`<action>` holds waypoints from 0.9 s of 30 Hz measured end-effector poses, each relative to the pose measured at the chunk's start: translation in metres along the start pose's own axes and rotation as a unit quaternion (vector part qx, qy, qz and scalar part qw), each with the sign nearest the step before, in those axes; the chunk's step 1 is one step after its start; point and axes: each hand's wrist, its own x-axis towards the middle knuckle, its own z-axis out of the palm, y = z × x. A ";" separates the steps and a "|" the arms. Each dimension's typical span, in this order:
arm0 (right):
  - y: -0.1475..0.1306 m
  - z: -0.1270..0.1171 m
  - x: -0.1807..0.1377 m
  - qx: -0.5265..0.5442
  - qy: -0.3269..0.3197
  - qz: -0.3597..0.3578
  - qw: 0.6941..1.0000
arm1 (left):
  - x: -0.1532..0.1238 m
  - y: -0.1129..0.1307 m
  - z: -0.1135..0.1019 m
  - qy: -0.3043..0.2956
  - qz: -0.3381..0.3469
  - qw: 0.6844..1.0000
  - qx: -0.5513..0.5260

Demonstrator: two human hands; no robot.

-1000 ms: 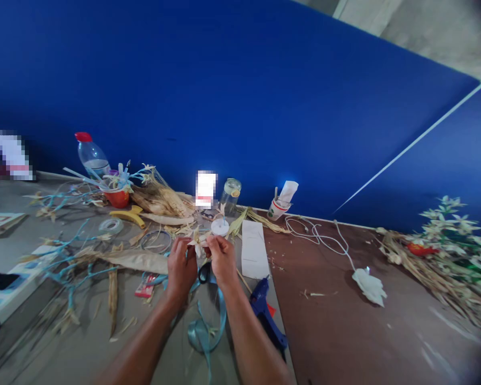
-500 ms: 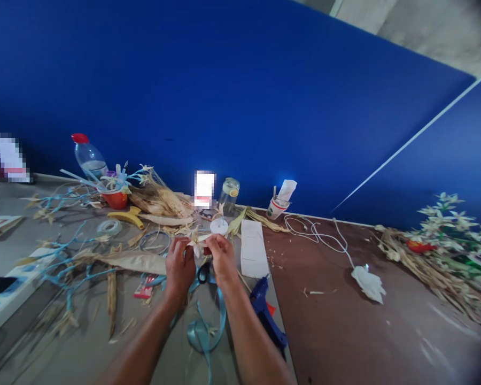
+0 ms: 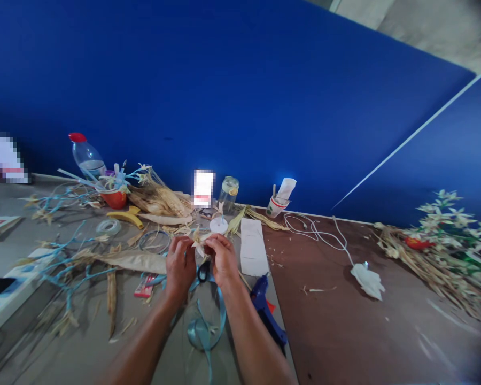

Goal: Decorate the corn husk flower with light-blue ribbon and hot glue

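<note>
Between my two hands is a small pale flower [image 3: 199,245] with pointed, husk-like petals. My left hand [image 3: 180,263] pinches it from the left, fingers bent. From the other side my right hand [image 3: 223,259] holds a petal between thumb and fingertips. Just under the hands lie scissors, of which a black handle [image 3: 203,271] shows. A roll of light blue ribbon [image 3: 199,334] rests between my forearms, its loose end running up under the right wrist. Behind the flower stands a white spool [image 3: 218,225].
Blue-wrapped stems [image 3: 68,286] and dried husks [image 3: 132,261] spread to the left. A blue glue gun [image 3: 268,313] lies beside my right forearm, near white paper [image 3: 253,247]. At the back stand a bottle [image 3: 87,158], a red cup [image 3: 114,199] and a glass jar [image 3: 228,193].
The flower has turned a little between my fingers, and its petals now point more upward. Both hands stay in nearly the same place. The view has shifted slightly.
</note>
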 end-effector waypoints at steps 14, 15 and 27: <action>0.002 0.005 0.000 0.290 -0.045 0.205 0.934 | -0.001 -0.003 0.003 0.002 -0.046 0.999 -0.025; 0.002 0.004 0.000 0.298 -0.047 0.218 0.928 | -0.001 -0.003 0.003 0.001 -0.044 0.999 -0.026; 0.007 -0.007 0.008 0.260 -0.003 0.226 0.939 | -0.001 -0.012 0.003 0.008 -0.088 0.995 -0.049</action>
